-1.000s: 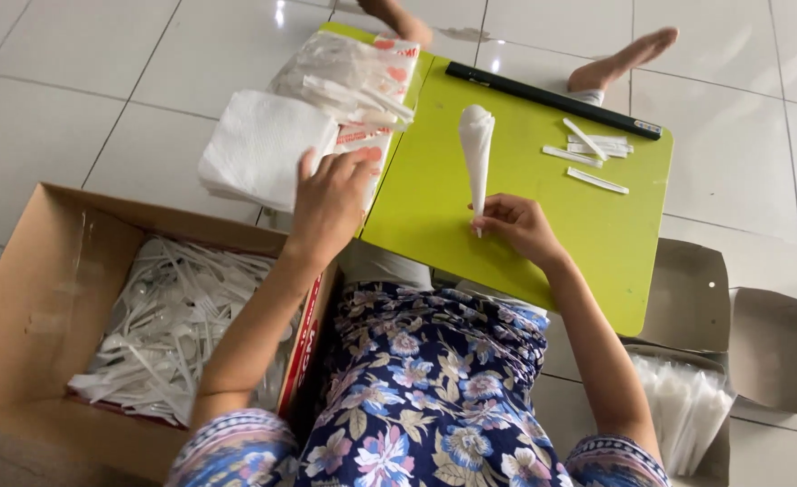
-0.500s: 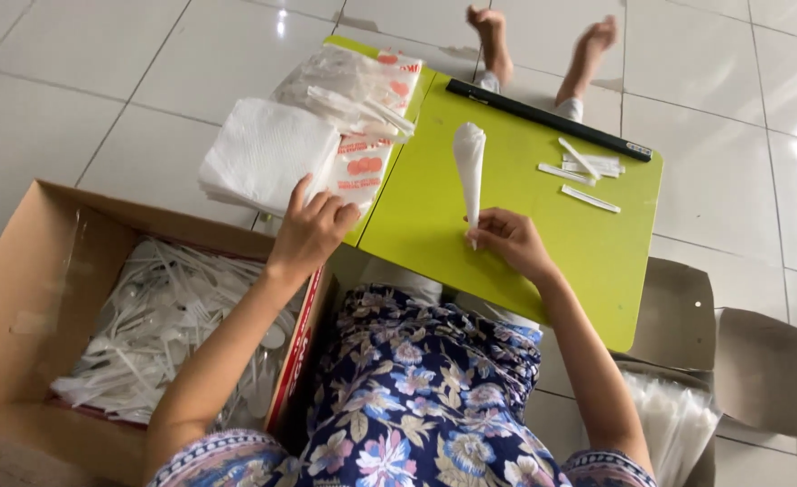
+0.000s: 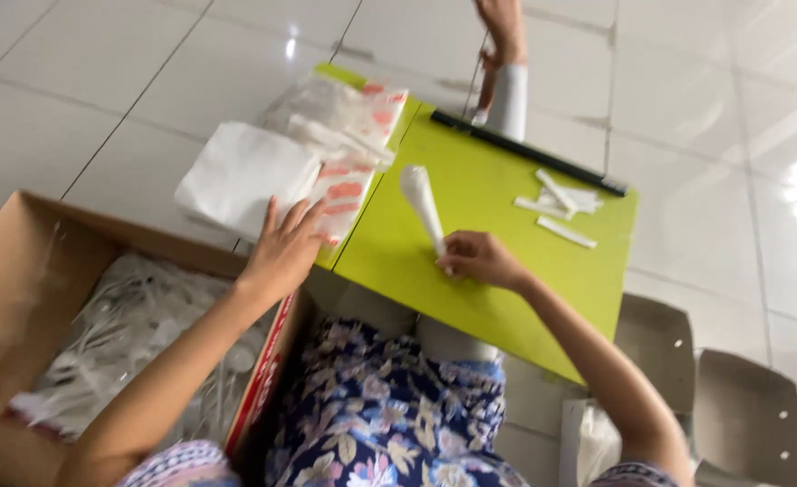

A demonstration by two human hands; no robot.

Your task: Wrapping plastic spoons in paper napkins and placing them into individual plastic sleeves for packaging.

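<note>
I sit at a low lime-green table (image 3: 506, 298). My right hand (image 3: 475, 259) pinches the narrow end of a white plastic spoon (image 3: 421, 203) that lies on the table top. My left hand (image 3: 283, 252) rests with fingers spread on a stack of white paper napkins (image 3: 240, 176) at the table's left edge. Beside the napkins lies a clear plastic bag (image 3: 344, 126) with red print, holding white cutlery.
An open cardboard box (image 3: 10, 271) full of wrapped white cutlery stands at my left. Small white packets (image 3: 561, 203) and a long black bar (image 3: 529, 153) lie at the table's far side. Grey cardboard trays (image 3: 741, 406) sit on the tiled floor at right.
My left hand slid back from the printed bag toward the napkin stack's near edge. My right hand kept hold of the spoon. The view shifted right.
</note>
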